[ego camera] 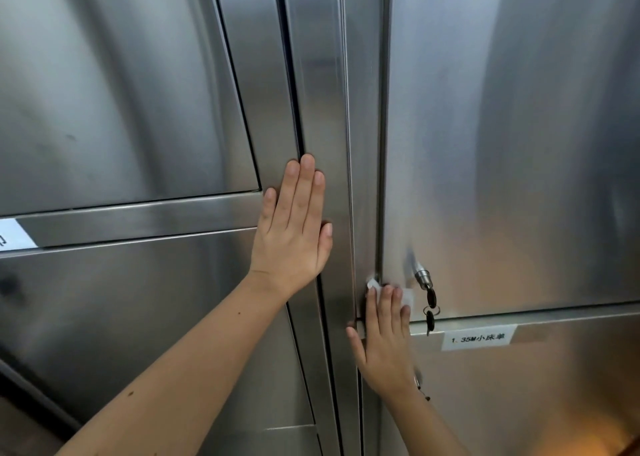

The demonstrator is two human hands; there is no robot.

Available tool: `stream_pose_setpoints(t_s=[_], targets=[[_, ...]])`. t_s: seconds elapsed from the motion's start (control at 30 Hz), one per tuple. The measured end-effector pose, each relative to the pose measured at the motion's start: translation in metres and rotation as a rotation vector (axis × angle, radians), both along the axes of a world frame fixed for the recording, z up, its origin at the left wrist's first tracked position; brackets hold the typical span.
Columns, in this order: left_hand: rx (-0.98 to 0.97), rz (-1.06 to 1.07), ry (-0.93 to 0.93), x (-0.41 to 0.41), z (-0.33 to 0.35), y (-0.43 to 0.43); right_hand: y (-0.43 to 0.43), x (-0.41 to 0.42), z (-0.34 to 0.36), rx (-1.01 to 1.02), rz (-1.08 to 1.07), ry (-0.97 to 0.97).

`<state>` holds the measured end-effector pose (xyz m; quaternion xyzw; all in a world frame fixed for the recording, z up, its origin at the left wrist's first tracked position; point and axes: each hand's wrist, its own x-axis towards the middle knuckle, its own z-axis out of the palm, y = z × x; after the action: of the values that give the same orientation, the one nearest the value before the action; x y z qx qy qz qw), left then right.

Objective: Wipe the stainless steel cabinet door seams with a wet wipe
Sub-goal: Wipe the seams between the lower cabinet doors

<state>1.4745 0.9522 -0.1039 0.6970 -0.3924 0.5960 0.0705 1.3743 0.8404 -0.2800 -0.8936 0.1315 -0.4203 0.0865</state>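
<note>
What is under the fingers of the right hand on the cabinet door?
A white wipe, pressed flat by the right hand against the door seam beside the lock. Only its top and right edges show; the fingers cover the rest.

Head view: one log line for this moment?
left hand: flat on post | right hand: presses wipe on seam beside lock | keys: hanging from lock

steel cabinet door (519,144) | keys (431,297) hanging in lock (423,277) | white label (478,338) beneath door
</note>
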Motion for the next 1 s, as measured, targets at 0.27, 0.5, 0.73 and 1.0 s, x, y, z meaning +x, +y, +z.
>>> stream_pose_setpoints(t_s=[0.27,0.5,0.73,1.0], targets=[[0.010,-0.007,0.021,0.001,-0.002,0.000,0.004,-0.003,0.007,0.026,-0.011,0.040],[0.020,0.010,0.036,-0.001,-0.002,0.001,-0.003,0.002,0.015,-0.032,-0.005,0.039],[0.024,0.012,0.041,-0.001,-0.001,0.001,0.001,-0.015,-0.026,-0.036,-0.037,0.168],[0.022,0.011,0.032,-0.002,-0.001,0.001,-0.008,0.006,0.026,-0.034,0.010,0.001]])
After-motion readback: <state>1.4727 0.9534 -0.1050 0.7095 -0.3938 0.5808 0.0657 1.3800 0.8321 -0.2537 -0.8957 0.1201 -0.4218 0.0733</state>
